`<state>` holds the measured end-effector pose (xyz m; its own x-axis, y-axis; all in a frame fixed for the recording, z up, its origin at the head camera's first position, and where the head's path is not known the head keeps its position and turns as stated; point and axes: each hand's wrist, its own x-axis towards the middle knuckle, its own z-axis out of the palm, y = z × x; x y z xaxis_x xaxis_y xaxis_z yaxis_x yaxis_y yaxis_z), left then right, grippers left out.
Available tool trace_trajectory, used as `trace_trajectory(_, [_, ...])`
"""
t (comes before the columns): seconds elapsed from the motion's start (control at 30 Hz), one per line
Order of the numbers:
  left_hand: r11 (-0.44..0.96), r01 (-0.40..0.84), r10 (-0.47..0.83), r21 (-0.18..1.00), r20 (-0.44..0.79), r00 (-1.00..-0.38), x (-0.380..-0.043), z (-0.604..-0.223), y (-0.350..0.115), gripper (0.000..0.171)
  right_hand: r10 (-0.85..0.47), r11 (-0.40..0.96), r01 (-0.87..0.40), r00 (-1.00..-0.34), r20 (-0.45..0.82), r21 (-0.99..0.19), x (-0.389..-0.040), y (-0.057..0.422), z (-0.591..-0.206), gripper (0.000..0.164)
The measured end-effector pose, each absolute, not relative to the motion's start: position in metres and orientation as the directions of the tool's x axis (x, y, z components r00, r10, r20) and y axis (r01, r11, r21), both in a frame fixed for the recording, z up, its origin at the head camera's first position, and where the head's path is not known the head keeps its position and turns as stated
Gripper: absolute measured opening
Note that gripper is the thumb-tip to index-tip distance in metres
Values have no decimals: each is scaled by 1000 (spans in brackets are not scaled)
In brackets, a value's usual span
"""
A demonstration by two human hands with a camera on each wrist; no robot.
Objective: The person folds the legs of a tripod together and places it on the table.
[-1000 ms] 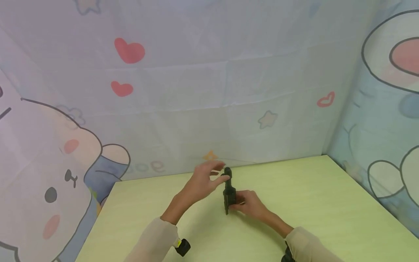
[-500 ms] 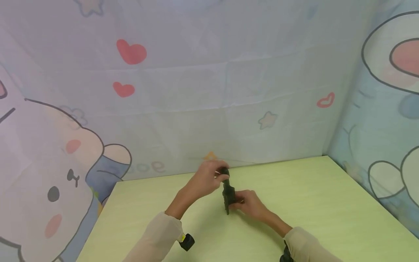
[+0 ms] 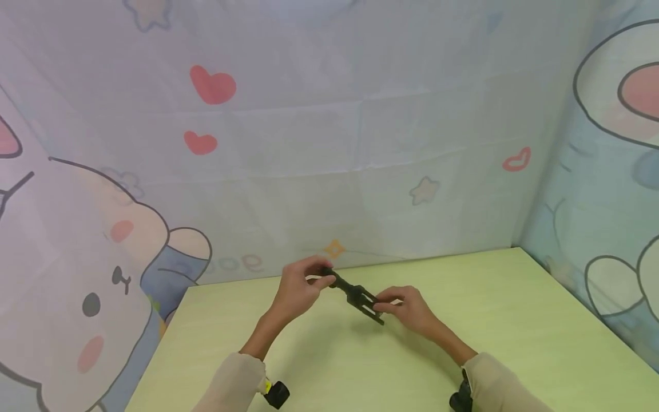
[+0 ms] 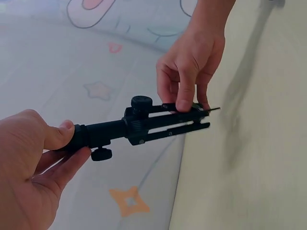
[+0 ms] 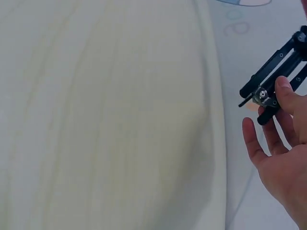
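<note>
A small black tripod [image 3: 354, 294] with its legs folded together is held over the table, slanting from upper left to lower right in the head view. My left hand [image 3: 297, 290] grips its top end between thumb and fingers. At the other end, my right hand [image 3: 409, 309] pinches the legs near their feet. The left wrist view shows the tripod's round column [image 4: 106, 133], a large knob [image 4: 142, 103] by the leg joint and a smaller knob [image 4: 101, 154] below the column. In the right wrist view, my thumb lies on a leg while the lower fingers stand off it.
Beneath both hands is a pale yellow-green table [image 3: 494, 320]. A cloth backdrop [image 3: 309, 189] printed with hearts and cartoon animals rises right behind its far edge and along the sides. Small black cameras, such as one [image 3: 277, 395] on the left wrist, stick out from the sleeves.
My left hand has closed around the tripod's top and swung it leftward. The tripod went from nearly end-on to slanting across the view. My right hand shifted slightly right, onto the legs.
</note>
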<state>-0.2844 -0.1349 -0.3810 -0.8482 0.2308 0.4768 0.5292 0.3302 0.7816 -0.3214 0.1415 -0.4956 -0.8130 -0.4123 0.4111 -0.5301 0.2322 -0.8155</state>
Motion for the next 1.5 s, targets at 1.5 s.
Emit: trace_trajectory(1.5, [519,545,374,658,398,-837,-281,-469,-177,21,-454,294,-644,-744,490,-706,-320,154,-474,16])
